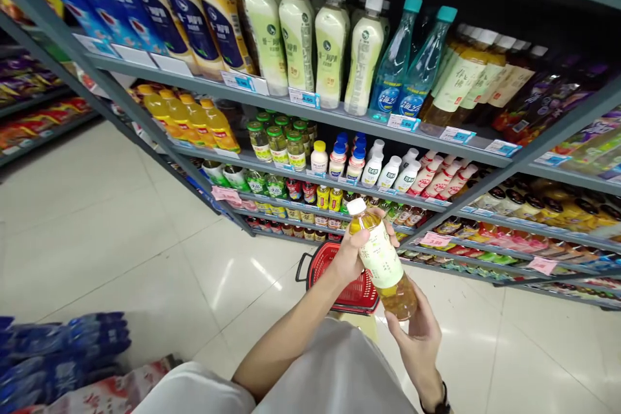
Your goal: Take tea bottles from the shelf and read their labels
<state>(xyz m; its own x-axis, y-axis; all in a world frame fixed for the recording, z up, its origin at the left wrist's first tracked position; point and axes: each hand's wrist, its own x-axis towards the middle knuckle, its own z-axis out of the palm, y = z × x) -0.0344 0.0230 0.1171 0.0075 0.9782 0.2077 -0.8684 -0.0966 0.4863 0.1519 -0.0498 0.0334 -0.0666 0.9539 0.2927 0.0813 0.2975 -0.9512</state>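
Both my hands hold a bottle of tea (381, 259), a clear bottle with amber liquid, a pale green label and a white cap. It is tilted, its cap end toward the shelves. My left hand (350, 252) wraps round the upper part below the cap, fingers partly hidden behind it. At the base, my right hand (421, 330) grips the bottle between thumb and fingers; a dark band (442, 398) circles that wrist. Beneath the bottle, a red shopping basket (323, 265) with a black handle sits on the floor.
Tall shelves (334, 118) of drinks stretch across the front. Similar amber tea bottles (460, 81) stand on the upper shelf at right, beside blue-capped bottles (388, 71). Blue packaged goods (63, 349) lie at the lower left. Pale tiled floor (145, 226) runs between.
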